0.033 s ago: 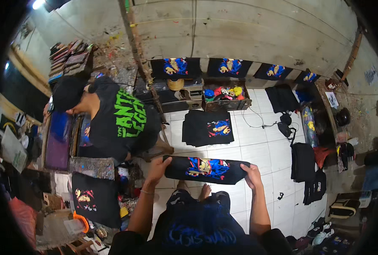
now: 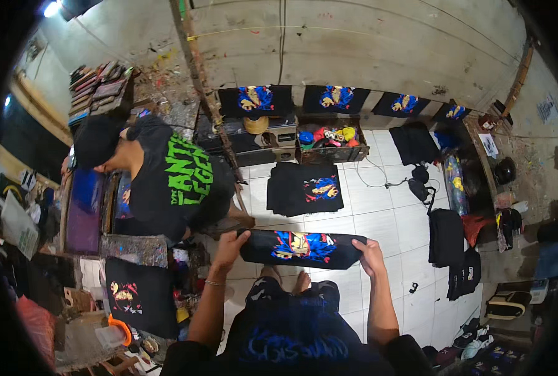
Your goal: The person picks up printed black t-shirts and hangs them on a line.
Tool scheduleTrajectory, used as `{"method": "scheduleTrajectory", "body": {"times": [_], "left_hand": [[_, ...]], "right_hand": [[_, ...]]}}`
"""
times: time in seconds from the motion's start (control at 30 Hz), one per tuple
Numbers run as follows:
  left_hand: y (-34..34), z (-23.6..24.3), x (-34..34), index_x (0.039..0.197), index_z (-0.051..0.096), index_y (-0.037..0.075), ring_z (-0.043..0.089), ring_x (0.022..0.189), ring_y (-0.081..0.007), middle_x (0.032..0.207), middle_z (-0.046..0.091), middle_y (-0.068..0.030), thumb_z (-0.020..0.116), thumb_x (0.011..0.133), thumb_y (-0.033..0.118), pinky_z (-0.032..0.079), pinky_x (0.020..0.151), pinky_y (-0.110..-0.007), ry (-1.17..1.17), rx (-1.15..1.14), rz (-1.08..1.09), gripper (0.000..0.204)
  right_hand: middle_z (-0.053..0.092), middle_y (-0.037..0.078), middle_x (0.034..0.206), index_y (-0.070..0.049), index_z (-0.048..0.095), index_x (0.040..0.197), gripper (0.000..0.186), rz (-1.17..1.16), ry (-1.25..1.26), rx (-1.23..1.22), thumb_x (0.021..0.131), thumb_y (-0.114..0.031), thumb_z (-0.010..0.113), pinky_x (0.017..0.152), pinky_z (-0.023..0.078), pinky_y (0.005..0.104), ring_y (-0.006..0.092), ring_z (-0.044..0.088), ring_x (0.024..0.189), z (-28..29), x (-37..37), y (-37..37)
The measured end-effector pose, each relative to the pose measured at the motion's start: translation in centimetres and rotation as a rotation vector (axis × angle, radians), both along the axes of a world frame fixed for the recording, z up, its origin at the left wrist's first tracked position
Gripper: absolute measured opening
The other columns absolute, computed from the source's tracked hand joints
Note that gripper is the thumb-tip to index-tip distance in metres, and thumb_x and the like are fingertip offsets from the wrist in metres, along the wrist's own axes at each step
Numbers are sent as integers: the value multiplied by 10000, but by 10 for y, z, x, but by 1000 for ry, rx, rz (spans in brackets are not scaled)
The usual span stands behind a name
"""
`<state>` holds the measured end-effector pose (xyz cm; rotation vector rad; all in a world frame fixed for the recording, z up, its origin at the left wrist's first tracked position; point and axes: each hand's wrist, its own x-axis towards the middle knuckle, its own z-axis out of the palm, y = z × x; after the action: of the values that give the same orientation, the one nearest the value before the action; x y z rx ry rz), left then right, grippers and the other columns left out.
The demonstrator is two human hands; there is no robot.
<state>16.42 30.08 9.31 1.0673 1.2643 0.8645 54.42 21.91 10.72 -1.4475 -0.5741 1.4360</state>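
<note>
Left grip (image 2: 230, 249): pinched down on the near-left end of the cloth, thumb on top, no gap that I could see
Right grip (image 2: 370, 255): likewise clamped on the right end, its thumb over the upper corner, the fingers beneath partly hidden from me
Printed cloth (image 2: 301, 248): stretched between both hands in front of the body, above the floor, black with a blue, yellow and red figure facing up
Cloth edges: the long sides ran nearly straight from hand to hand, the lower one above the bare feet (image 2: 302, 283)
Floor room: white tiles (image 2: 379, 229) spread beyond the right hand to a dark folded pile (image 2: 446, 238); ahead lay a stack of printed black cloths (image 2: 289, 188)
Left side: a co-worker (image 2: 178, 169) in a dark shirt bent over a purple-faced frame (image 2: 84, 216)
Wooden crate (image 2: 335, 154): filled with blue, red and yellow bundles (image 2: 330, 135)
Orange-rimmed tub (image 2: 123, 329): contents unclear
</note>
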Motion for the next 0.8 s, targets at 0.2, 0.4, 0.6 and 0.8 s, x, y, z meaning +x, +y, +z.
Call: {"method": "scheduleTrajectory", "body": {"times": [0.2, 0.4, 0.6, 0.8], "left_hand": [[100, 21, 3, 585, 454, 45, 331, 582, -31, 616, 393, 83, 596, 845, 194, 299, 482, -244, -80, 73, 75, 331], [275, 82, -11, 576, 405, 25, 306, 567, -40, 579, 345, 62, 552, 865, 190, 265, 463, -264, 5, 321, 123, 364], [475, 194, -67, 745, 540, -10, 351, 592, -51, 623, 404, 76, 542, 884, 174, 322, 523, -251, -139, 596, 133, 231], [662, 184, -81, 1031, 609, 19, 534, 702, -23, 866, 632, 1, 538, 883, 193, 387, 559, -158, -190, 677, 69, 239]], "right_hand": [[602, 20, 649, 19, 622, 789, 163, 7, -248, 20, 792, -144, 630, 364, 312, 233, 73, 457, 429, 48, -10, 110], [648, 103, 791, 62, 628, 829, 137, 14, -40, 367, 807, -69, 592, 650, 474, 268, 152, 599, 668, 108, -16, 281], [605, 124, 1033, 74, 560, 1041, 393, 238, -47, 702, 752, -174, 654, 867, 422, 348, 219, 576, 935, 224, -19, 508], [627, 96, 952, 24, 575, 957, 221, 166, -14, 491, 802, -128, 616, 829, 449, 369, 207, 602, 851, 224, -45, 675]]}}
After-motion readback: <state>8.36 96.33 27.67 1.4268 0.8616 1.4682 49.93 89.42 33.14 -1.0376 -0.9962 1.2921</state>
